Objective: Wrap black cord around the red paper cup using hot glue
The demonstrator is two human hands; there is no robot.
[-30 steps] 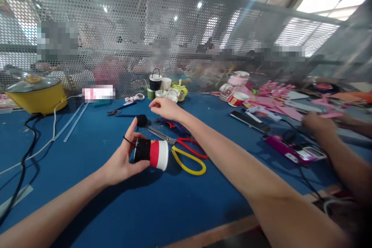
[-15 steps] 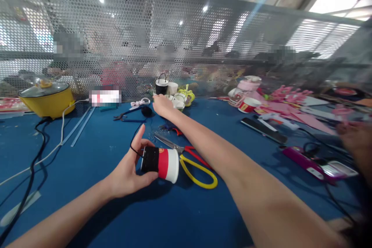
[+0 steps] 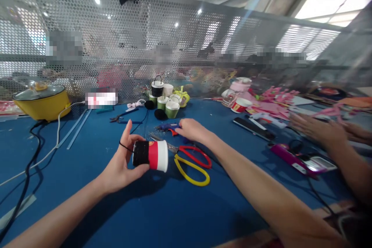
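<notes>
My left hand (image 3: 123, 162) grips a paper cup (image 3: 158, 155) lying sideways in the air, its white rim to the right. Black yarn (image 3: 141, 153) is wound round the cup's base end, and a strand loops over my index finger. Beyond the scissors, my right hand (image 3: 193, 128) has its fingers closed at the back of a blue glue gun (image 3: 167, 126) with an orange trigger; the handle is mostly hidden. Scissors (image 3: 193, 166) with one red and one yellow handle lie just right of the cup, their blades partly behind it.
Small wrapped cups (image 3: 172, 109) and a black yarn ball (image 3: 160, 114) stand at the back. Pliers (image 3: 116, 118) lie left of them. A yellow pot (image 3: 42, 104) is far left. At right are a phone (image 3: 252, 128), pink pieces and another person's hand (image 3: 319, 130).
My right hand has come back from the cups at the rear to the glue gun. A black yarn ball now lies beside those cups. My left hand keeps hold of the cup.
</notes>
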